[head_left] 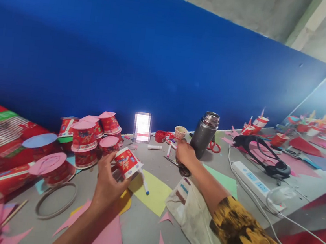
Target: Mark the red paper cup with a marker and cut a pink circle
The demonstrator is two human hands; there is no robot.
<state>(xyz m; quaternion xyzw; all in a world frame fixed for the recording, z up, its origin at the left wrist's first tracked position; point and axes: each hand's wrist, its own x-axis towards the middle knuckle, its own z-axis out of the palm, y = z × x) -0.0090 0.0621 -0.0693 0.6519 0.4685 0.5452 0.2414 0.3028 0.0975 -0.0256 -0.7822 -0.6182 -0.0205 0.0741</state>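
My left hand (111, 179) is closed around a red printed paper cup (127, 162), held tilted above the table. From its lower right side hangs a thin white strip (144, 180) with a blue tip. My right hand (185, 155) reaches to the back beside a dark open flask (205, 135), its fingers curled down among markers (169, 149). What its fingertips hold, if anything, I cannot make out. Dark-handled scissors (184, 170) lie just under this hand. A small pale paper cup (180, 131) stands behind the fingers.
Stacked red cups with pink paper tops (85, 136) stand to the left, near a grey ring (56, 201). Yellow paper (154, 196) and a cloth pouch (189, 208) lie in front. A power strip (256, 185), cables and a black head strap (261, 156) are right.
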